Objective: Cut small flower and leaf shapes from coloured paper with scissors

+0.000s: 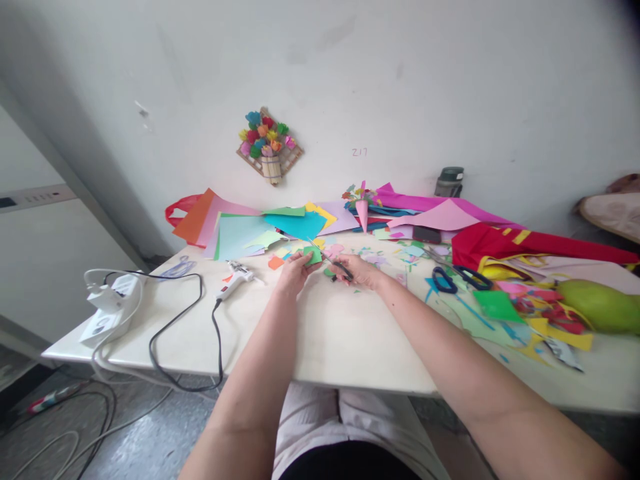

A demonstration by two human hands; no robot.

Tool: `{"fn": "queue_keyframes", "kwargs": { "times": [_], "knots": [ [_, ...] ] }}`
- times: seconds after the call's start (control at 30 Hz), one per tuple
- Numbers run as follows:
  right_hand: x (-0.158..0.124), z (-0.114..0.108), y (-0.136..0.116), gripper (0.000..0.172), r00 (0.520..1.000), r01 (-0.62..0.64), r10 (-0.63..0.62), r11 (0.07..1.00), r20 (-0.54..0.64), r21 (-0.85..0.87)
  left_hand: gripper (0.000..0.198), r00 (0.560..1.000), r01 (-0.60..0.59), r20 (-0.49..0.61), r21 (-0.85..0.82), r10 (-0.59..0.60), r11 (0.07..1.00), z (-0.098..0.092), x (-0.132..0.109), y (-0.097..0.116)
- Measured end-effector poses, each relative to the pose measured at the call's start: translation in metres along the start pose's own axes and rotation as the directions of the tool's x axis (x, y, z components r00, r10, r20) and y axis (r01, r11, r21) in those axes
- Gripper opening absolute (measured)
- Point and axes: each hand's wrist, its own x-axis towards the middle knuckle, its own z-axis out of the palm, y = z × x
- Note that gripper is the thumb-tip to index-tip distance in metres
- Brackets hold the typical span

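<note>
My left hand point(297, 269) pinches a small piece of green paper point(313, 255) over the middle of the table. Close beside it, my right hand point(358, 272) is closed around the dark handles of a pair of scissors point(342, 269). The blades point up and left toward the green paper; whether they touch it I cannot tell. Small coloured paper scraps point(373, 257) lie scattered just behind and right of my hands. To the left of my left hand rests a white glue gun point(235, 280).
A white power strip point(107, 320) with cables sits at the table's left. Coloured paper sheets point(243, 233) line the wall. Larger blue-handled scissors point(445, 280), a red cloth point(480, 243) and a green round object point(600, 305) lie at right. A paper flower ornament point(271, 167) hangs above.
</note>
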Motion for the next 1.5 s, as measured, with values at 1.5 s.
{"fn": "queue_keyframes", "kwargs": {
  "times": [1.5],
  "knots": [
    [-0.005, 0.0, -0.008, 0.025, 1.0, -0.027, 0.027, 0.997, 0.002, -0.071, 0.019, 0.999, 0.005, 0.05, 0.07, -0.008, 0.998, -0.001, 0.0, 0.0]
  ]
}}
